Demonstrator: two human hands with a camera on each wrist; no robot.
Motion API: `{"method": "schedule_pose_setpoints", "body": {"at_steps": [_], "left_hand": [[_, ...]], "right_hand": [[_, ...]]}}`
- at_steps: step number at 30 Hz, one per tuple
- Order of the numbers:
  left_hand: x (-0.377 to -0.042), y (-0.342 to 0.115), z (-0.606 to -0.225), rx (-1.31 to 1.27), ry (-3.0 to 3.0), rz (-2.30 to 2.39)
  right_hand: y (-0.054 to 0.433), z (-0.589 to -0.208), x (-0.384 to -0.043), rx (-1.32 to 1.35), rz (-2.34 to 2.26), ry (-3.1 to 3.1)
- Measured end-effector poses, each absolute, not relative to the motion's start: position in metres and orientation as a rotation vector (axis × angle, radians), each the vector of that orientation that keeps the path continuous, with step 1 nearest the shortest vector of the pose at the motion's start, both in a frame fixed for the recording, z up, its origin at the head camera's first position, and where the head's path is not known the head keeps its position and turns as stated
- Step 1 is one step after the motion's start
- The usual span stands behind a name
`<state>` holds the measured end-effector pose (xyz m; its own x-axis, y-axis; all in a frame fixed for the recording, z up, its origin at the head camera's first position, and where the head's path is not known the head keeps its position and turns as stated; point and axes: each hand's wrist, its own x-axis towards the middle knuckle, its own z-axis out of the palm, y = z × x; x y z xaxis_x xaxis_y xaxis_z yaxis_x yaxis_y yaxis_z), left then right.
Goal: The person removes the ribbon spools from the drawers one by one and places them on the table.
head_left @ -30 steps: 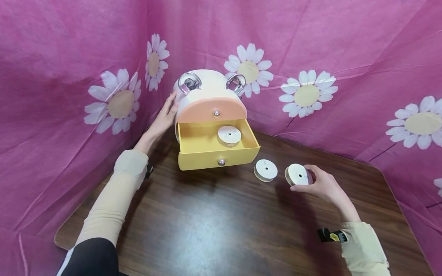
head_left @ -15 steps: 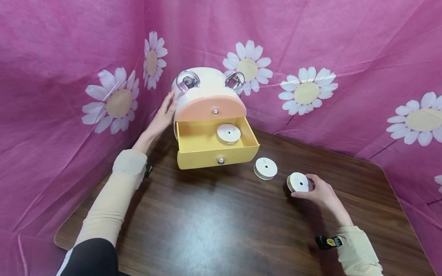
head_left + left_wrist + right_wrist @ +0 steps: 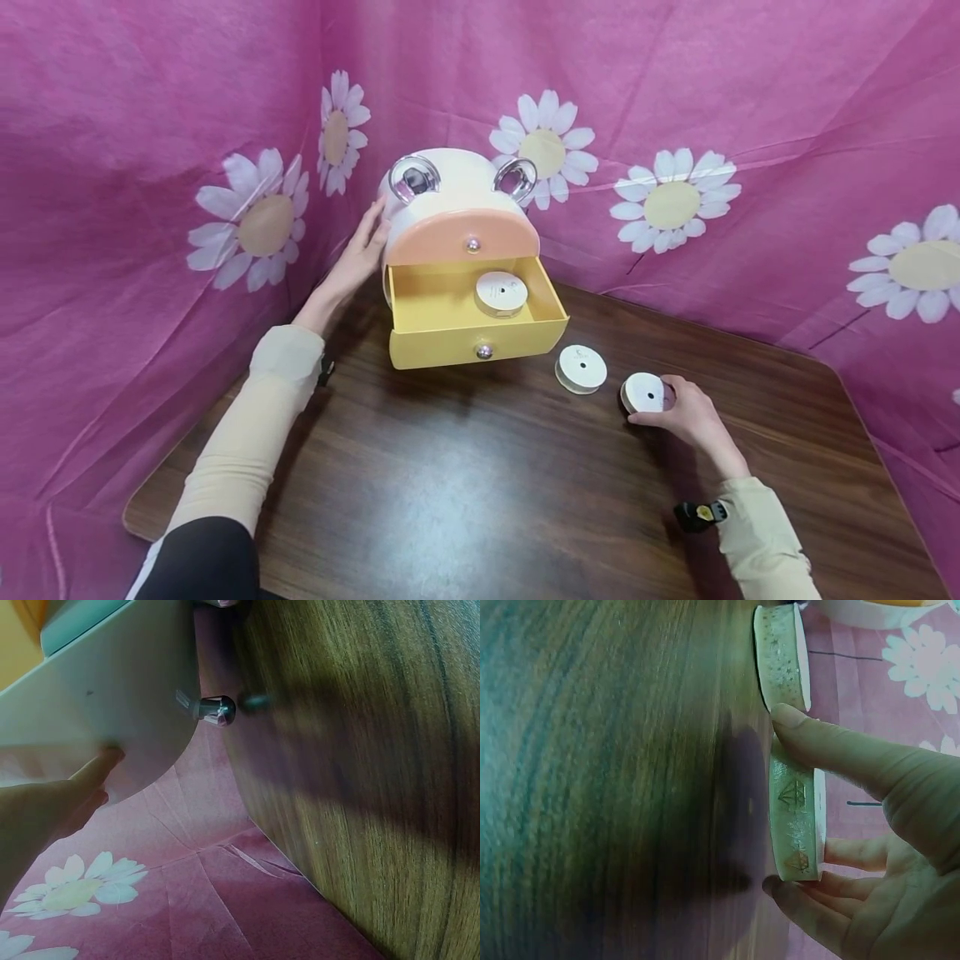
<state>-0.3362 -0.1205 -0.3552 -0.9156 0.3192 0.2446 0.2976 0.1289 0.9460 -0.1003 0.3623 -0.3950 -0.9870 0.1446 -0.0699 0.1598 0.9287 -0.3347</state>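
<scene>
A white drawer box with silver ring ears stands at the back, its yellow drawer pulled out below a peach one. My left hand rests on the box's left side with extended fingers, also seen against its pale wall in the left wrist view. One ribbon spool lies flat in the yellow drawer, towards its right. A second ribbon spool lies on the table right of the drawer. My right hand grips a third ribbon spool by its rim, thumb and fingers at opposite sides, close over the table.
The brown wooden table has a rounded corner at the back right. Pink cloth with white daisies hangs behind and to the left of the box. A silver-tipped foot supports the box.
My right hand has lowered the ribbon spool towards the table and drawn it slightly nearer to me. The left hand keeps its place on the box.
</scene>
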Motion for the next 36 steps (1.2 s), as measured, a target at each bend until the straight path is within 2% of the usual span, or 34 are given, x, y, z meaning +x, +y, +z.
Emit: {"method": "schedule_pose_setpoints", "body": {"at_steps": [13,23,31,36], "left_hand": [[-0.333,-0.118,-0.350,0.634,2.329,1.963],[-0.310,-0.118,-0.326,0.599,2.296,1.928],[-0.327,-0.121,-0.345,0.600,2.291,1.950],[-0.333,-0.120,-0.353,0.627,2.328,1.949]], "right_hand": [[0.373,-0.404,-0.101,0.224,-0.491,3.043],[0.375,-0.407,-0.099,0.208,-0.508,3.044],[0.375,-0.404,-0.098,0.186,-0.505,3.044],[0.371,-0.387,-0.099,0.158,-0.505,3.034]]}}
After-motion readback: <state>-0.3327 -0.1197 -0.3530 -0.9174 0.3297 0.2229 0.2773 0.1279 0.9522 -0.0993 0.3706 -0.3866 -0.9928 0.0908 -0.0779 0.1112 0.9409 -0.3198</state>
